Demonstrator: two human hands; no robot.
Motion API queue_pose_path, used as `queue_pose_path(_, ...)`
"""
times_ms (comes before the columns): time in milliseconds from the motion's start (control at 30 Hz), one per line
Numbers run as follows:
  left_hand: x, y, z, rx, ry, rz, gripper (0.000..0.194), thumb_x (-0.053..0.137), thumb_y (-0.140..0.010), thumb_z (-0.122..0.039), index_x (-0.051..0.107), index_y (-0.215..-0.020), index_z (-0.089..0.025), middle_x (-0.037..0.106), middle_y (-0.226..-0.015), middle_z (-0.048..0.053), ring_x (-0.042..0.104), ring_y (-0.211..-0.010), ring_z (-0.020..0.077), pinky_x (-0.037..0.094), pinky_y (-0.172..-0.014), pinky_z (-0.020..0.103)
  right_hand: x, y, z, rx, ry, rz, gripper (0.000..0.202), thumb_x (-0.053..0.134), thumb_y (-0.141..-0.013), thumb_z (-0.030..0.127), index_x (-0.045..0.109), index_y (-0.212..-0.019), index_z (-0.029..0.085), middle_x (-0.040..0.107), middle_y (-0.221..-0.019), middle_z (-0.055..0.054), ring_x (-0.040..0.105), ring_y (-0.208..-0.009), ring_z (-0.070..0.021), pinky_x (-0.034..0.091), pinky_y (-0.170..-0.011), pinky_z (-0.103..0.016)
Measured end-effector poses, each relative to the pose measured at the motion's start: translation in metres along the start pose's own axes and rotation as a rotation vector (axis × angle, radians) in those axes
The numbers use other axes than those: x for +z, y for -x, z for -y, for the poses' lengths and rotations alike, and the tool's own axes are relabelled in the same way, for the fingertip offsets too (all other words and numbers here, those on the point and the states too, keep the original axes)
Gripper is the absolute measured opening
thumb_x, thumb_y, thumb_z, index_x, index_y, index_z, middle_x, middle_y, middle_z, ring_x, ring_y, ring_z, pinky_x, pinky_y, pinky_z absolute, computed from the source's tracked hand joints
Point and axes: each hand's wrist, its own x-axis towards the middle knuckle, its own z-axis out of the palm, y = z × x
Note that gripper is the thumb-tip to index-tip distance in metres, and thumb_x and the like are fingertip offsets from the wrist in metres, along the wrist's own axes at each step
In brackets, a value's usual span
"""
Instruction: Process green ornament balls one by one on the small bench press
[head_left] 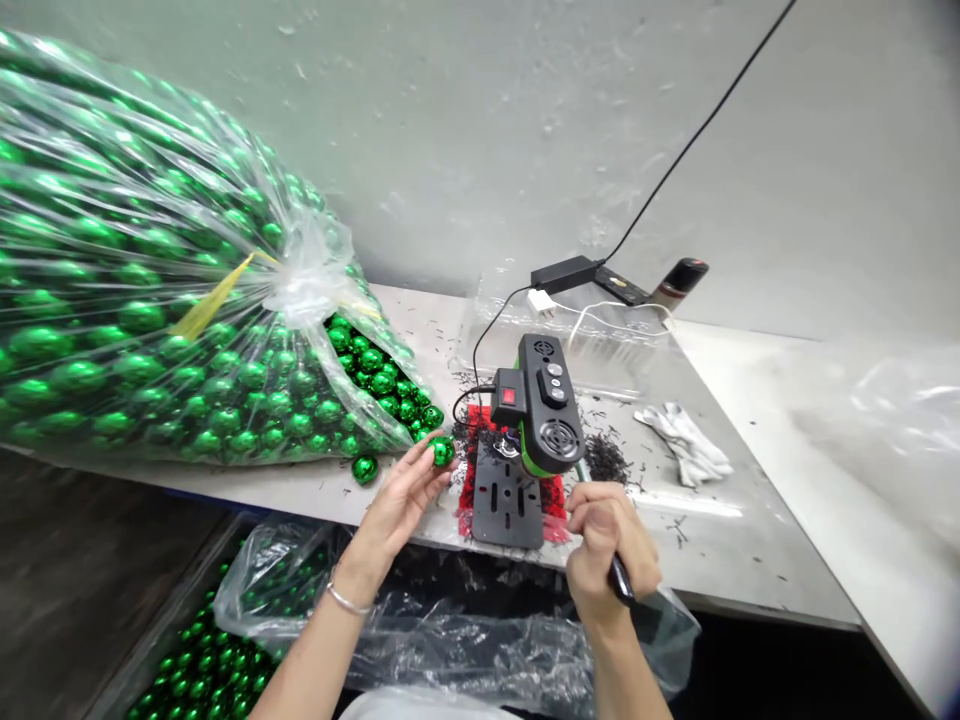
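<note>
My left hand pinches a shiny green ball ornament between thumb and fingers, just left of a small black machine with round vents and buttons. My right hand is closed around a black-handled tool with a thin shaft; its tip is hidden near the machine, so its kind is unclear. Under the machine, a slotted black base plate lies on a red sheet. A loose green ball rests on the table, left of my left hand.
A huge clear bag of green balls leans on the left, torn open near the table. Below, a plastic-lined container holds more balls. Black bits, white gloves, a power adapter and a clear tray occupy the table.
</note>
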Motion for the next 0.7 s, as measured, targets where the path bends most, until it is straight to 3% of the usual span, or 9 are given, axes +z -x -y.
queue_pose_path(100,0.008,0.005,0.022,-0.111,0.05,0.044,0.042,0.08,-0.075,-0.023,0.07,-0.114,-0.016,0.075,-0.102,0.008,0.073,-0.089,0.0168,0.058,-0.079,0.025,0.0,-0.004,0.002,0.016,-0.008,0.009,0.03,0.044,-0.092,0.004,0.046,-0.067,0.02,0.048,-0.06,0.004,0.055,-0.063,-0.0107,0.042,-0.057,-0.025)
queue_pose_path(200,0.013,0.006,0.045,-0.114,-0.105,0.082,0.048,0.08,-0.073,-0.03,0.069,-0.117,-0.015,0.074,-0.096,0.007,0.07,-0.082,0.0153,0.054,-0.067,0.022,-0.001,-0.006,0.003,0.022,-0.002,0.013,0.029,0.043,-0.093,0.005,0.046,-0.068,0.02,0.049,-0.061,0.003,0.055,-0.063,-0.0103,0.041,-0.056,-0.025)
queue_pose_path(300,0.014,0.005,0.061,0.033,-0.46,0.09,0.051,0.076,-0.076,-0.037,0.067,-0.121,-0.016,0.072,-0.091,0.005,0.065,-0.074,0.0143,0.051,-0.064,0.023,-0.001,-0.007,0.003,0.009,0.007,0.016,0.029,0.044,-0.093,0.006,0.046,-0.068,0.02,0.049,-0.061,0.003,0.056,-0.064,-0.0108,0.042,-0.057,-0.025)
queue_pose_path(433,0.014,0.004,0.073,0.282,-0.89,0.101,0.051,0.071,-0.08,-0.037,0.06,-0.126,-0.018,0.073,-0.1,0.006,0.062,-0.068,0.0151,0.052,-0.065,0.029,-0.003,-0.007,0.003,0.002,0.021,0.034,0.029,0.043,-0.094,0.006,0.046,-0.069,0.02,0.049,-0.061,0.003,0.056,-0.063,-0.0105,0.043,-0.058,-0.025)
queue_pose_path(567,0.013,0.0,0.076,0.475,-1.102,0.163,0.035,0.069,-0.085,-0.033,0.061,-0.117,-0.02,0.074,-0.103,0.007,0.069,-0.088,0.0222,0.055,-0.081,0.036,-0.003,-0.006,0.003,-0.006,0.02,0.046,0.028,0.044,-0.093,0.006,0.046,-0.069,0.02,0.049,-0.062,0.003,0.056,-0.063,-0.0104,0.043,-0.058,-0.025)
queue_pose_path(700,0.016,-0.009,0.077,0.644,-1.19,0.221,0.031,0.066,-0.09,-0.032,0.062,-0.119,-0.021,0.072,-0.113,0.01,0.068,-0.103,0.0257,0.054,-0.093,0.042,-0.004,-0.006,0.002,-0.013,0.003,0.048,0.028,0.044,-0.092,0.005,0.047,-0.069,0.02,0.049,-0.061,0.004,0.056,-0.063,-0.0108,0.044,-0.058,-0.025)
